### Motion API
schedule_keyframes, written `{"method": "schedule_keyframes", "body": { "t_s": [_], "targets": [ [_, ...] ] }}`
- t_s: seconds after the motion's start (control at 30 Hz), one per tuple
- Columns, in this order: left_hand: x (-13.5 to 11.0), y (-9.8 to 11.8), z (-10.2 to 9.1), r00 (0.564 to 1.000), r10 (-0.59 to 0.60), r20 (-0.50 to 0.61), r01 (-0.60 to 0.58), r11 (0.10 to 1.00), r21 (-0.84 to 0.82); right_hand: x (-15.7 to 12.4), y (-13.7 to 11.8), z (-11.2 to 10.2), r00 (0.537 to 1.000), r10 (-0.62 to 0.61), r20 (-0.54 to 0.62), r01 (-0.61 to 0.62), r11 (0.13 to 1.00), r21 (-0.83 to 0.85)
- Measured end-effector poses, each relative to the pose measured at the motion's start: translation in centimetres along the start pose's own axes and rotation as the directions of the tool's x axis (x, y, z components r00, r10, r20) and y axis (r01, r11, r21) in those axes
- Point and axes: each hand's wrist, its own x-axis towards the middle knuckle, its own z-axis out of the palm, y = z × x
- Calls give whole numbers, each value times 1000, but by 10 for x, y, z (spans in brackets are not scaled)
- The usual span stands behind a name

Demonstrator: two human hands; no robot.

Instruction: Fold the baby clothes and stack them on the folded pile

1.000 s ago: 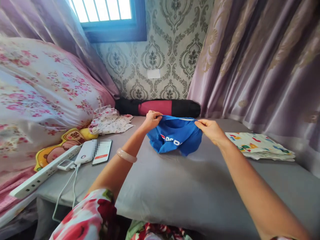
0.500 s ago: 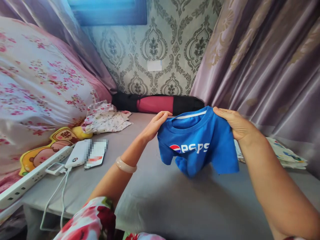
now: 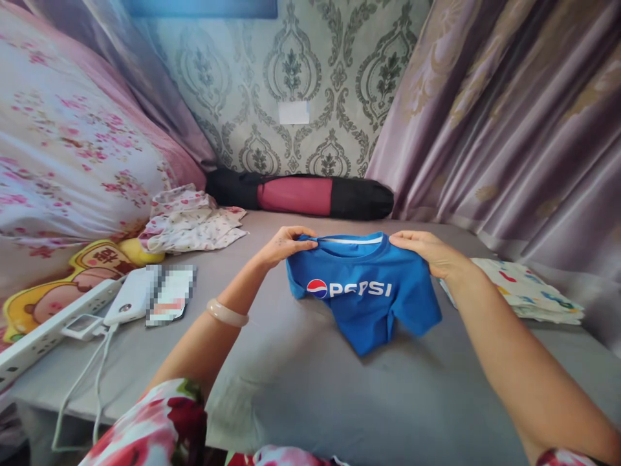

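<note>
A small blue T-shirt (image 3: 369,294) with a white Pepsi logo hangs over the grey bed surface (image 3: 315,388), its lower part resting crumpled on it. My left hand (image 3: 286,243) pinches the shirt's left shoulder. My right hand (image 3: 424,251) grips the right shoulder. The collar is stretched straight between both hands and the logo faces me. A pale bangle sits on my left wrist.
A folded patterned cloth (image 3: 524,291) lies at the right. A crumpled floral garment (image 3: 189,223) lies at the back left. A power bank (image 3: 129,304), phone, cable and white power strip (image 3: 43,330) lie at left. A black-and-red roll (image 3: 301,194) rests against the wall.
The bunched shirt was lifted and spread open between both hands. It has now come down lower, with the logo readable. The camera has tilted downward.
</note>
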Motion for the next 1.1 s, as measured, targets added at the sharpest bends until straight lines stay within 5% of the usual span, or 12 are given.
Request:
{"method": "schedule_keyframes", "body": {
  "t_s": [0.27,0.43,0.57,0.67,0.73,0.83,0.9,0.97,1.07,1.1],
  "targets": [
    [-1,13,-4,983,73,-166,-92,990,-109,-13,-16,13,987,-122,105,136,982,-134],
    [4,27,-2,934,240,-266,-264,963,-58,-17,-29,21,939,-341,45,339,899,-278],
    [2,63,-7,943,305,-133,-297,952,77,-24,-51,16,859,-506,-80,447,817,-365],
    [-3,98,-20,984,138,111,-154,978,142,-28,-69,5,825,-557,-95,475,775,-417],
    [-4,117,-29,983,34,179,-69,979,192,-29,-79,-3,827,-558,-70,473,758,-450],
    [1,133,-40,993,30,118,-64,954,292,-29,-92,-11,843,-538,8,474,735,-485],
    [7,140,-42,988,157,8,-148,911,386,-29,-102,-14,839,-542,53,496,720,-485],
    [12,146,-37,916,383,-122,-278,822,496,-29,-111,-15,799,-600,43,545,691,-475],
    [18,152,-26,691,675,-259,-400,655,641,-27,-123,-15,698,-715,-46,615,631,-473],
    [21,153,-24,668,700,-255,-395,623,675,-24,-125,-15,682,-729,-63,612,615,-496]
  ]
}}
